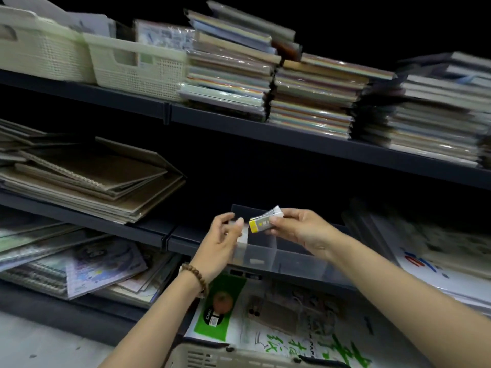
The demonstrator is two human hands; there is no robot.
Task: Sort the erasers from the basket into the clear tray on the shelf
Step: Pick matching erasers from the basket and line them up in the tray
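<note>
Right hand: the right hand (300,229) pinches a small bundle of erasers (263,221) between thumb and fingers, with the yellow end pointing left.
Left hand: the left hand (220,240) is just beside that bundle, fingers curled toward a pale scrap. The blur hides whether it grips anything, so that cannot be told.
Erasers: held in the air over the left part of the clear tray (300,261), not yet touching it.
Tray: on the middle shelf (106,224), split by upright dividers. One small pale piece, possibly an eraser, lies in a left compartment.
Basket: the basket (212,357) sits at the near edge, below the arms, and its contents are hidden.
Step in hand: it looks like the bundle is about to go down into a compartment.
Doing it well: the person should lower the bundle between two dividers, with its long side along the compartment. The left hand can steady it. The right hand should let go only once the bundle rests on the tray floor, so nothing slides over the near lip.
</note>
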